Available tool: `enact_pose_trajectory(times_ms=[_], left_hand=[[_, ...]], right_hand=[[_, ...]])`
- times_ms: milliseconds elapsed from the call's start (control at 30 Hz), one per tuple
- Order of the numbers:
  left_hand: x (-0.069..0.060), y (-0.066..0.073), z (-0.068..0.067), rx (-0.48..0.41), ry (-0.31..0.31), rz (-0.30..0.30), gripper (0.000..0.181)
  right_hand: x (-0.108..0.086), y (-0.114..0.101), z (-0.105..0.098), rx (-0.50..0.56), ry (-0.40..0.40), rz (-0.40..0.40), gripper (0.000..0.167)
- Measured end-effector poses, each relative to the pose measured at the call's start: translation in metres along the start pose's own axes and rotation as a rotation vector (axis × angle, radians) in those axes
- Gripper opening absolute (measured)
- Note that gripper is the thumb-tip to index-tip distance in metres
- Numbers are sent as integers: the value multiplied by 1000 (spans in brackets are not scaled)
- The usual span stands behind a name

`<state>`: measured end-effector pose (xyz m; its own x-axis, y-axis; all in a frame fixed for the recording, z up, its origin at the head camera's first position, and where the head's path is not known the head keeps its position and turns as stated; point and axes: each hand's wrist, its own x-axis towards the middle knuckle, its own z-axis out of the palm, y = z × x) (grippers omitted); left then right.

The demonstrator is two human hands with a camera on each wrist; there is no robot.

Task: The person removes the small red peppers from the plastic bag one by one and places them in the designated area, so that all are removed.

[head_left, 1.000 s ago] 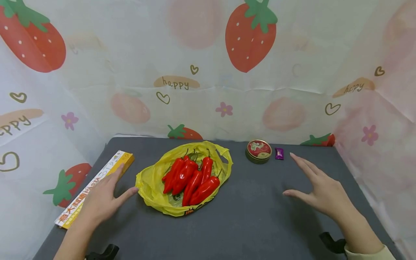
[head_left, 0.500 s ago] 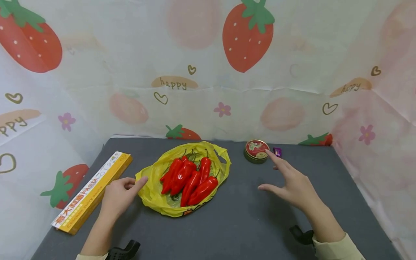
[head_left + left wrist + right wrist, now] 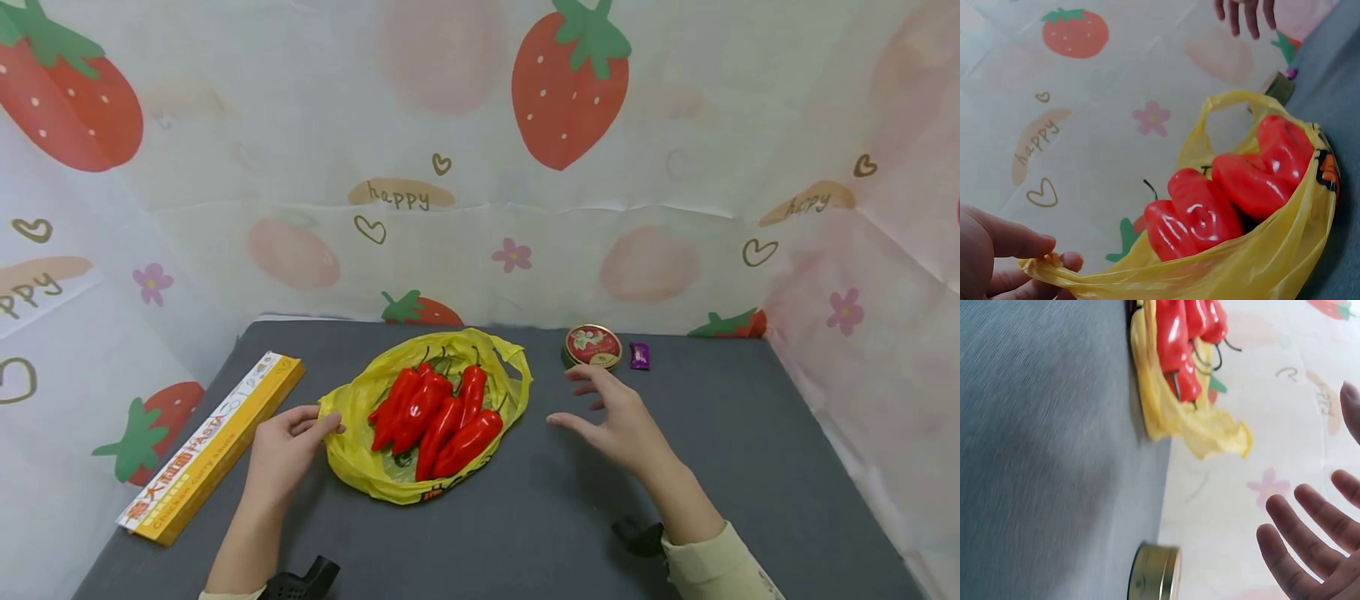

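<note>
Pasta box (image 3: 213, 446): lies slanted on the grey tabletop (image 3: 480, 550), yellow side facing the left hand (image 3: 281, 458), just beside it.
Left hand's grip: closed to a pinch, thumb and fingers pressed together on the gathered left edge of the yellow bag (image 3: 352, 471).
Yellow bag: rests on the tabletop between the hands, mouth spread upward, a handle loop at its right side.
Red peppers (image 3: 442, 417): heaped inside the bag, stems mostly toward the far side.
Right hand's grip: wide, thumb well apart from the slightly bent fingers; the right hand (image 3: 622, 421) is empty, right of the bag and apart from it.
Round tin (image 3: 592, 342): beyond the right hand's fingers, its near edge partly hidden by them.
Purple packet (image 3: 639, 356): just right of the tin.
</note>
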<state>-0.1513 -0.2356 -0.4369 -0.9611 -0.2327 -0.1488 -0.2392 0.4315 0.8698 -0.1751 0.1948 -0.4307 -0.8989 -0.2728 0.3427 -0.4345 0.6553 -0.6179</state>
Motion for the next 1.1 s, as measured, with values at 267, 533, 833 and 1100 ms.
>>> enact_pose_trajectory(times_ms=[267, 533, 833, 1100], left_hand=[[0, -6, 7, -182, 29, 51, 45], [-1, -7, 13, -235, 56, 90, 45], [-2, -9, 14, -245, 51, 121, 50], [1, -12, 18, -242, 39, 147, 44]], right_hand=[[18, -10, 24, 157, -19, 93, 54], [25, -14, 46, 188, -95, 276, 35], [32, -12, 74, 145, -178, 342, 32], [39, -19, 95, 66, -272, 398, 48]])
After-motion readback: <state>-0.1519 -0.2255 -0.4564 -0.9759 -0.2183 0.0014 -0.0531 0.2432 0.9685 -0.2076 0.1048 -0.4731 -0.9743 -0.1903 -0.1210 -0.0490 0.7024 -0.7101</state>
